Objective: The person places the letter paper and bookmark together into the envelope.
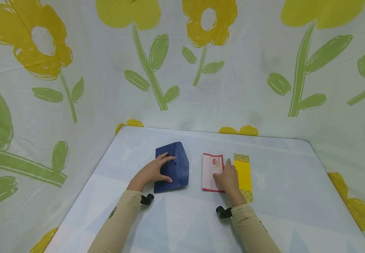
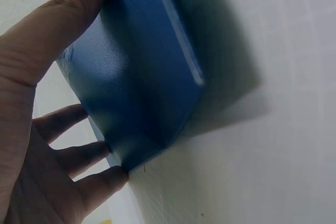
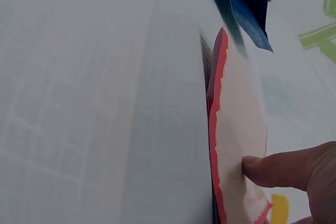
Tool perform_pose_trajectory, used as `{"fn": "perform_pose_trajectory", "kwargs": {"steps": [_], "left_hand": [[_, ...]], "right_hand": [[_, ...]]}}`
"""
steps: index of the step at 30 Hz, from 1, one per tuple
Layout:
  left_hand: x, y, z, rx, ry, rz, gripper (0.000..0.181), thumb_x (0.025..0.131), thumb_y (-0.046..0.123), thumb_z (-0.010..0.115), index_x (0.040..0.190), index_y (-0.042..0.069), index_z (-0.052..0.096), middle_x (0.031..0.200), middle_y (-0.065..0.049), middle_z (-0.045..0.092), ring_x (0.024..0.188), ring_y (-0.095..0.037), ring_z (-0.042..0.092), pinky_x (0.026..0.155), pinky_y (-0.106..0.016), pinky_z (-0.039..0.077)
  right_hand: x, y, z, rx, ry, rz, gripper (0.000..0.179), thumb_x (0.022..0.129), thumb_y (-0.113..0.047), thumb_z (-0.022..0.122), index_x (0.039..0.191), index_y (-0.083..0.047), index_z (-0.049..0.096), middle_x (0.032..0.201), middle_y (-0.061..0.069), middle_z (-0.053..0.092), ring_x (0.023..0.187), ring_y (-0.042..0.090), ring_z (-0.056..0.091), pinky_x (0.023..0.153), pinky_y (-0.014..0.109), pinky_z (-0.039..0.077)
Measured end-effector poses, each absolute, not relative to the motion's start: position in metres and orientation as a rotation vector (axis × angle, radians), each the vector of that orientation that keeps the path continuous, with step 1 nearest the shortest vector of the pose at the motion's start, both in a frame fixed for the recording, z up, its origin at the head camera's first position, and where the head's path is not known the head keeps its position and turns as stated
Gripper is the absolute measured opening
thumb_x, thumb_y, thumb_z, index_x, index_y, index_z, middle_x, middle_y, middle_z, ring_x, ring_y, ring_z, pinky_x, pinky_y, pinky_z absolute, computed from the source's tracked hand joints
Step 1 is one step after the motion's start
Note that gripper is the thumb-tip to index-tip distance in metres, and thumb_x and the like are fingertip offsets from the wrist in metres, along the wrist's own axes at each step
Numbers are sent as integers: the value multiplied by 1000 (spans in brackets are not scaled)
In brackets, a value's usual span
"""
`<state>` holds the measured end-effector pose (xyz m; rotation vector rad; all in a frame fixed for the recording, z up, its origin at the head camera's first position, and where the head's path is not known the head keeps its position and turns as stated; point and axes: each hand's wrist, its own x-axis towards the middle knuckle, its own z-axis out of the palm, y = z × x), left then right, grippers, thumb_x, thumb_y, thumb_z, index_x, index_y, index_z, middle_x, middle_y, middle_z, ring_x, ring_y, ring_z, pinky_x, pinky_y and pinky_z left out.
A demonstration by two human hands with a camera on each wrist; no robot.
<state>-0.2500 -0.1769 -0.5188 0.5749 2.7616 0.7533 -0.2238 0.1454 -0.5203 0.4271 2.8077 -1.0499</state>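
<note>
A dark blue envelope [image 1: 166, 172] is on the left of the table, its pointed flap [image 1: 182, 165] spread toward the right. My left hand [image 1: 155, 170] holds it from its left side; in the left wrist view the thumb lies over it and the fingertips touch its edge. Right of it is a pale pink, red-edged paper piece [image 1: 211, 172] with a small red print. My right hand [image 1: 229, 179] grips its right side, the thumb pressed on its face in the right wrist view. Those other fingers are mostly hidden there.
A yellow paper strip [image 1: 244, 175] with glittery gold ends lies just right of my right hand, partly behind it. The pale patterned tabletop [image 1: 296, 182] meets a flower-print cloth [image 1: 239, 95] at the back and sides. Small black devices [image 1: 223, 212] sit at both wrists.
</note>
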Motion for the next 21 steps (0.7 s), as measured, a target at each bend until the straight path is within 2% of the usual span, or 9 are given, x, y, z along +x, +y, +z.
{"fn": "perform_pose_trajectory", "kwargs": {"steps": [10,17,21], "left_hand": [[-248,-176,-517,571,2755,766,94,75,51,88,155,37,41,169,-11,19,149,-43,28,112,-63,36],[-247,-176,-515,571,2759,756,93,75,51,87,155,37,41,169,-12,19,149,-44,28,111,-63,36],[-248,-177,-516,571,2758,754,94,75,51,87,155,37,41,169,-12,19,149,-44,28,111,-63,36]], "right_hand": [[-224,146,-520,449,2797,-1044,105,85,-17,80,161,2,10,149,36,31,123,45,43,112,58,38],[-225,147,-520,422,2796,-1096,103,84,-16,80,161,0,13,147,34,36,121,43,45,111,58,39],[-225,148,-522,413,2786,-1120,104,85,-17,80,161,-1,12,151,31,37,124,43,44,112,58,38]]}}
